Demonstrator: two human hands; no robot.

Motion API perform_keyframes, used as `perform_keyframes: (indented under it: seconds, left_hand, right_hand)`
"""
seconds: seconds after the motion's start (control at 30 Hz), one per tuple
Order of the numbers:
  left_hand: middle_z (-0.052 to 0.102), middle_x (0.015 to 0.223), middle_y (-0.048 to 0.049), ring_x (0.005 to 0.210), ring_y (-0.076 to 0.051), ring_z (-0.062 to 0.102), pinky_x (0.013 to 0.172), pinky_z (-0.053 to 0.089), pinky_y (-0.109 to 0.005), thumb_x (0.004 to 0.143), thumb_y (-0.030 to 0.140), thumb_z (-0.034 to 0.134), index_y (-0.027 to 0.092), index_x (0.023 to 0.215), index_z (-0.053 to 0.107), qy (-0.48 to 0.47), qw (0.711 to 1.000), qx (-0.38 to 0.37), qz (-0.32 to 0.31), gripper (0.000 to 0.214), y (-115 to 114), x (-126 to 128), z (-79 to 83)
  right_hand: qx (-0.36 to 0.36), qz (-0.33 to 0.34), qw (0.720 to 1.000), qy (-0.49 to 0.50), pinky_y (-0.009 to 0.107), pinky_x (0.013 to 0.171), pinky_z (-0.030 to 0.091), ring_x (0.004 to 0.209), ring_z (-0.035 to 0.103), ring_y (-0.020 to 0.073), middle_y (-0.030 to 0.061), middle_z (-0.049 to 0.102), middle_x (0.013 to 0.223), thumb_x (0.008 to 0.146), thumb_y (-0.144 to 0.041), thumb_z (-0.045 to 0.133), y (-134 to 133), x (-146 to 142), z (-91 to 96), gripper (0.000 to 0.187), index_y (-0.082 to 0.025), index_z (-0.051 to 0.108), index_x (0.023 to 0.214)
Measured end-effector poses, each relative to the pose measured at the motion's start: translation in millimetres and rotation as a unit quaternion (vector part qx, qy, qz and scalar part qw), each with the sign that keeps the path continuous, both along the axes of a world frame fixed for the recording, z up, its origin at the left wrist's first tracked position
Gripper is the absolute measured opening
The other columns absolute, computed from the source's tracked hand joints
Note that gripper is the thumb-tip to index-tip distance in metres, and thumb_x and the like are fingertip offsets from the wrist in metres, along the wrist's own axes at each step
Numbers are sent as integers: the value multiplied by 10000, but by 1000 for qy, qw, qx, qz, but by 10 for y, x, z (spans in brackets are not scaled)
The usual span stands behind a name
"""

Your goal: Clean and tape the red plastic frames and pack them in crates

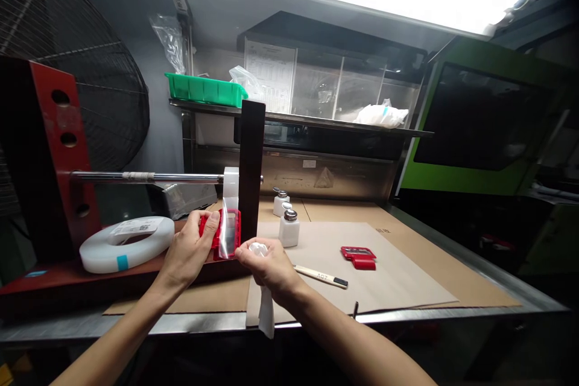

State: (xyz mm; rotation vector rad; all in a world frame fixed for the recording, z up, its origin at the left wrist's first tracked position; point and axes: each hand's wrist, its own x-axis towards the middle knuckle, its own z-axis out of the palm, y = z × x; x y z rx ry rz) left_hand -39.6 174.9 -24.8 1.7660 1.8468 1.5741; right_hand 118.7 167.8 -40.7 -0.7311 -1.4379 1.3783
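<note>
Left of the frame's centre, the left hand (194,244) is pinching a glossy red plastic piece (237,226) with a rectangular window. A shiny, clear film strip (225,241) is hanging across it, below a narrow roll (231,180) on a smooth metal rod (181,178). Near the centre, the right hand (269,265) is curling around a crumpled white wipe (266,313), its thumb and forefinger pressing together beside the piece's lower edge.
</note>
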Motion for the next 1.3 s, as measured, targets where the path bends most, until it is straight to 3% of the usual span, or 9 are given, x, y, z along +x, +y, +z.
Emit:
perform_keyframes:
  seconds: [0.23,0.63,0.73,0.87,1.0,1.1,1.3]
  left_hand:
    - [641,769,-24,715,-237,615,655,458,-340,683,654,519,219,912,530,-20,1000,20,-8,492,-66,58,4]
    - [627,843,-30,737,-219,619,645,497,-333,642,619,611,220,938,501,-53,998,14,-21,509,-51,70,-53]
    - [622,850,-36,744,-224,617,650,500,-342,639,600,621,214,949,498,-53,998,18,-20,511,-28,69,-60]
    - [618,866,-41,776,-235,610,694,497,-366,631,587,631,217,936,492,-58,997,34,-23,499,12,65,-82]
    - [605,844,-33,748,-235,596,696,483,-375,623,590,627,223,923,486,-45,998,41,-6,494,38,61,-115]
    - [599,822,-22,725,-232,595,675,474,-362,631,585,622,233,935,478,-36,999,41,2,487,31,68,-122]
    - [584,748,2,606,-196,579,589,457,-320,768,601,429,245,917,471,-45,998,31,-12,389,-19,88,-129]
  right_hand:
    - [26,-27,999,-39,226,396,179,405,269,26,-79,423,485,667,-268,659,20,37,-85,142,-149,583,657]
    - [31,-52,995,-79,215,454,264,465,322,48,-62,442,510,672,-263,646,18,45,-95,139,-145,580,637]
    - [83,-65,988,-113,209,480,304,503,387,64,-41,486,546,683,-306,635,33,65,-94,173,-147,576,649]
    - [216,-101,960,-146,206,496,337,529,424,78,-28,534,626,749,-310,558,41,134,-11,148,-165,581,767]
    - [325,-41,921,-209,196,557,371,553,437,77,-44,547,664,735,-161,477,86,163,118,234,-204,617,916]
    - [343,24,888,-306,207,642,398,653,500,98,-31,589,726,686,-151,521,124,138,200,197,-200,628,844]
    - [314,54,843,-434,204,592,383,608,471,102,-33,555,662,696,-169,536,103,104,342,172,-198,644,826]
